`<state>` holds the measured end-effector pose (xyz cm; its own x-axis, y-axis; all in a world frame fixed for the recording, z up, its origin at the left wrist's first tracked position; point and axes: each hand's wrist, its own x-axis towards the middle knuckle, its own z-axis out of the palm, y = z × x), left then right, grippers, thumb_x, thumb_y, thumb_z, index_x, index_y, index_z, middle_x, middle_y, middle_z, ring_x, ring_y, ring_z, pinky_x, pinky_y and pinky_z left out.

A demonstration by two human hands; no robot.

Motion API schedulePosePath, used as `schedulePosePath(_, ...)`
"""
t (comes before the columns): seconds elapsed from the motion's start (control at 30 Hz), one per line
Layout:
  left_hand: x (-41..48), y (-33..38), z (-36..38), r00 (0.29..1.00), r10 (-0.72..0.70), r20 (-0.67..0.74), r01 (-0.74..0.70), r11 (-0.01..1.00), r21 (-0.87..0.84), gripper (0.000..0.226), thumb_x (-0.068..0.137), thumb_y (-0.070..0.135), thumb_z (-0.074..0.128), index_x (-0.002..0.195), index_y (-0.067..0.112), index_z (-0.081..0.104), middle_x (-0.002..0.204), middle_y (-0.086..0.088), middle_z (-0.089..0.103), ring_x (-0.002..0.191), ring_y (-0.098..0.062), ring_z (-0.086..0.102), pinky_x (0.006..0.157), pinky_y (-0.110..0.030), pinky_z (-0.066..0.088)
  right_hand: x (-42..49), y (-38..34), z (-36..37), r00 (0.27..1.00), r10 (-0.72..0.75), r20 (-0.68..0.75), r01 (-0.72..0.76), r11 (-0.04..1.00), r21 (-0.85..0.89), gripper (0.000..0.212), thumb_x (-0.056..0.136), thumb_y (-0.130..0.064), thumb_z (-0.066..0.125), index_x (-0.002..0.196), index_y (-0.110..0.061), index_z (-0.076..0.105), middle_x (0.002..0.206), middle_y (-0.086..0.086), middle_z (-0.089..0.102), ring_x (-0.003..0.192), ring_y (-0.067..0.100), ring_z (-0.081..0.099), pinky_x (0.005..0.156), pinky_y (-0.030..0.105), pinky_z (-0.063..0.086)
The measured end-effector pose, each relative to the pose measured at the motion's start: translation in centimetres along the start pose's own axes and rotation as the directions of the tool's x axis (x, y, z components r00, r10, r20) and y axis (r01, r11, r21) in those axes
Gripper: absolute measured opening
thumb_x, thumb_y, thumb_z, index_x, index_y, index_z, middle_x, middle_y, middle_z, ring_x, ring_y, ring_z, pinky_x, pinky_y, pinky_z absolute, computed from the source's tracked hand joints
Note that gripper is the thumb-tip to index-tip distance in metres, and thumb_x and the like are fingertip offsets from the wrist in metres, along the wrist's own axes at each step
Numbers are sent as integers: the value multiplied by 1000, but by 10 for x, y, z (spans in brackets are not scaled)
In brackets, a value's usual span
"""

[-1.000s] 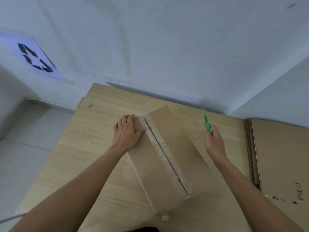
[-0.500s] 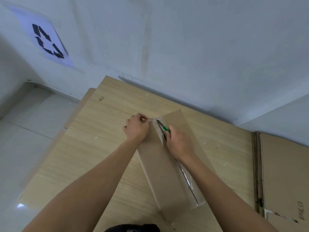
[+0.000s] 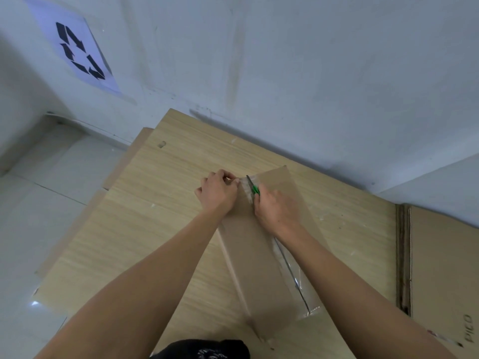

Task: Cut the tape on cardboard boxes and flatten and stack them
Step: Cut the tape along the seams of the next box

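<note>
Head view: long cardboard box [image 3: 254,255] lies on the wooden counter [image 3: 155,216], running diagonally away from the person — clear tape [image 3: 294,274] along its top seam. At the box's far left corner the left hand [image 3: 217,194] has its fingers curled, gripping the edge there. Beside it the right hand [image 3: 276,209] grasps a green cutter [image 3: 255,189], blade tip on the tape near the far end. At the counter's right side lies a flattened cardboard stack [image 3: 445,268]. Upper left on the wall — a recycling sign [image 3: 80,51].
</note>
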<state>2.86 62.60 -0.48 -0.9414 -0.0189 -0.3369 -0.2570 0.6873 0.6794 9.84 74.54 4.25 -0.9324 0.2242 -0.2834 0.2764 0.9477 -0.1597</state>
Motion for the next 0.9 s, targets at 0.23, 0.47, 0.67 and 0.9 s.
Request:
schedulePosePath(0.23, 1, 0, -2, 1000, -13, 20, 13, 1000, -8, 16, 95, 41, 61, 106, 31, 67, 122, 2, 62, 127, -24, 46, 102, -40, 27, -1, 1, 1, 1000, 6, -22, -6, 1000, 23, 28, 103, -28, 35, 110, -15, 58, 99, 15, 65, 91, 37, 63, 66, 36, 38)
schedulePosePath(0.47, 1, 1, -2, 999, -32, 24, 33, 999, -23, 15, 94, 40, 62, 105, 31, 66, 123, 3, 63, 127, -23, 46, 103, -40, 27, -11, 7, 13, 993, 106, 61, -112, 989, 101, 27, 103, -29, 35, 106, -16, 59, 105, 16, 64, 97, 36, 61, 70, 37, 37)
schedulePosePath(0.67, 3, 2, -1, 998, -52, 27, 53, 998, -18, 15, 93, 40, 63, 105, 31, 67, 120, 4, 65, 127, -22, 46, 102, -40, 28, -23, 15, 16, 981, 132, 144, -140, 989, 49, 28, 102, -25, 37, 111, -12, 60, 110, 17, 65, 101, 36, 61, 72, 36, 39)
schedulePosePath(0.9, 3, 0, -1, 1000, -24, 5, 24, 999, -33, 12, 93, 39, 63, 101, 30, 66, 113, 5, 66, 124, -22, 48, 100, -39, 27, -77, 32, 13, 975, 157, 157, -160, 987, 3, 30, 102, -31, 36, 109, -17, 61, 111, 10, 66, 103, 32, 63, 83, 38, 49)
